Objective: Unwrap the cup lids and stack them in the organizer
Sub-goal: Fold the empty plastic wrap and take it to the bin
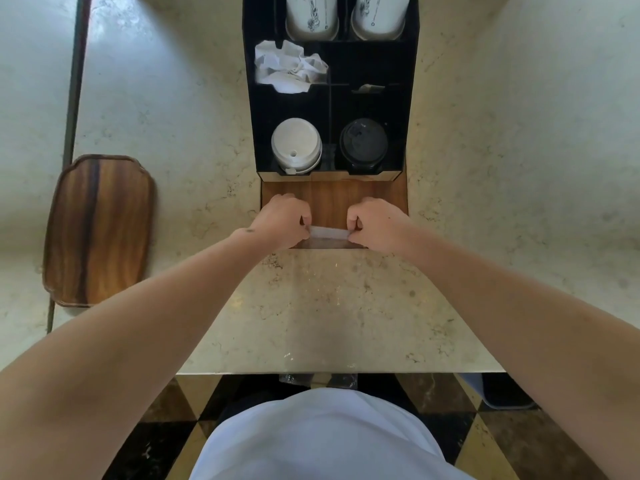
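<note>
Head view shows both hands meeting low in front of the organizer (332, 98), each grip clamped on one end of a clear plastic wrapper (328, 233). The left hand (282, 221) pinches its left end, the right hand (377, 221) its right end, fingers curled under, so the film is drawn taut between them; that pull looks meant to tear or open the sleeve. Whether lids remain inside the wrapper I cannot tell, since the plastic is see-through and small.

Just beyond the hands, the wrapper hangs over the wooden front of the organizer, near the middle of the surface (329, 306). Behind that front, the near left compartment holds a stack of white lids (296, 145) and the near right compartment a stack of black lids (363, 143), sorted by colour, so stacking is already well under way. Farther back, crumpled white paper (289, 65) sits in a left compartment, and paper cups (311, 15) lie at the far end. A wooden tray (100, 230) rests by the left edge of the surface, well apart from the work.
</note>
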### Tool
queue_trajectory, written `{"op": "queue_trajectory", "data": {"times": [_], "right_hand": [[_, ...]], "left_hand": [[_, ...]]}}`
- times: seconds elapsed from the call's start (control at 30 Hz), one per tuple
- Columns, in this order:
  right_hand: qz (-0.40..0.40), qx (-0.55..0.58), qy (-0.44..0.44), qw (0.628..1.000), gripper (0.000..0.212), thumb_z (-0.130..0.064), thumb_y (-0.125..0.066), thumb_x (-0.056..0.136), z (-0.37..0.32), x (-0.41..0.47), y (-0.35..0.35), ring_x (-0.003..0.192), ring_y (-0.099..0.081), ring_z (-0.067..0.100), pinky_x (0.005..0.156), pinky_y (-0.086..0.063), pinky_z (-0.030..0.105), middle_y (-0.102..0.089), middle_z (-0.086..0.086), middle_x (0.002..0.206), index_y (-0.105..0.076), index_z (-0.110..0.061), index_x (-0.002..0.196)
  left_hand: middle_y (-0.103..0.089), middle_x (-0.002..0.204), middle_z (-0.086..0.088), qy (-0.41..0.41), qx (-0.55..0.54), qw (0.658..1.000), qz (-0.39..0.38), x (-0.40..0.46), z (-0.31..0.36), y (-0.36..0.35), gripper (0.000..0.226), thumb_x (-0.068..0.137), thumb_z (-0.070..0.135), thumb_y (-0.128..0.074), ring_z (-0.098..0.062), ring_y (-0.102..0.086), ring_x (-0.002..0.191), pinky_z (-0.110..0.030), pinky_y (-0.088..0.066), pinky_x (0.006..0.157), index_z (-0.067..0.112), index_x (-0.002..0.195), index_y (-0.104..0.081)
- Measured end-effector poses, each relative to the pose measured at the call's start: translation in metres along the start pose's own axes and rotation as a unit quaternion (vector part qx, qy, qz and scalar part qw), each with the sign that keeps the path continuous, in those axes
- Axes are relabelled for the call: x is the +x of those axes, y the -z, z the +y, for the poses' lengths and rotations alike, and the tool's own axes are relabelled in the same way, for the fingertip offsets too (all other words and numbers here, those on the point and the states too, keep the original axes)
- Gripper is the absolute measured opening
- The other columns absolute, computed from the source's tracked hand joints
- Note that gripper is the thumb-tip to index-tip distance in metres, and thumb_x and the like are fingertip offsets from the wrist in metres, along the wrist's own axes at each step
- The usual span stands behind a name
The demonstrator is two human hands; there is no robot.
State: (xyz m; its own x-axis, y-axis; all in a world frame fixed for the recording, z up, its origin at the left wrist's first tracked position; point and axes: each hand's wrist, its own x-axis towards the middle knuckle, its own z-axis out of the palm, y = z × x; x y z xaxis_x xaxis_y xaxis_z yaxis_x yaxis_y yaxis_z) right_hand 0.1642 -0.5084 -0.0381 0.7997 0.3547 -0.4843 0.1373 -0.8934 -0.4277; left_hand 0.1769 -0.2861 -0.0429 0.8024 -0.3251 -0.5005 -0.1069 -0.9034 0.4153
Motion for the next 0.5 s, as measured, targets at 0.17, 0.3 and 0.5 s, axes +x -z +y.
{"op": "queue_trajectory", "data": {"times": [0.17,0.3,0.5], "right_hand": [[-0.003,-0.026,0.039,0.999,0.008,-0.014,-0.066,0.091,0.002,-0.005,-0.001,0.080,-0.061,0.015,0.065,-0.053,0.030,-0.064,-0.005,0.088,-0.063,-0.021,0.088],[0.055,-0.086,0.102,0.989,0.014,-0.008,-0.063,0.090,0.008,-0.014,-0.002,0.081,-0.052,0.014,0.064,-0.048,0.028,-0.057,-0.006,0.081,-0.064,-0.018,0.081],[0.083,-0.176,0.158,0.968,0.016,0.000,-0.059,0.093,0.012,-0.027,-0.009,0.085,-0.055,0.024,0.068,-0.052,0.040,-0.061,0.007,0.091,-0.073,-0.007,0.095]], "left_hand": [[-0.058,0.086,0.004,-0.070,0.020,0.997,0.013,-0.012,-0.003,-0.002,0.015,0.092,0.014,-0.064,-0.020,-0.060,0.085,-0.028,-0.044,0.066,0.024,0.080,-0.066],[-0.062,0.086,-0.001,-0.122,0.051,0.989,0.060,-0.023,-0.011,-0.009,0.019,0.093,0.008,-0.055,-0.020,-0.056,0.087,-0.030,-0.045,0.069,0.014,0.086,-0.071],[-0.063,0.081,-0.009,-0.218,0.118,0.960,0.132,-0.033,-0.015,-0.017,0.014,0.088,-0.005,-0.061,-0.028,-0.055,0.076,-0.040,-0.048,0.068,0.006,0.083,-0.067]]}}
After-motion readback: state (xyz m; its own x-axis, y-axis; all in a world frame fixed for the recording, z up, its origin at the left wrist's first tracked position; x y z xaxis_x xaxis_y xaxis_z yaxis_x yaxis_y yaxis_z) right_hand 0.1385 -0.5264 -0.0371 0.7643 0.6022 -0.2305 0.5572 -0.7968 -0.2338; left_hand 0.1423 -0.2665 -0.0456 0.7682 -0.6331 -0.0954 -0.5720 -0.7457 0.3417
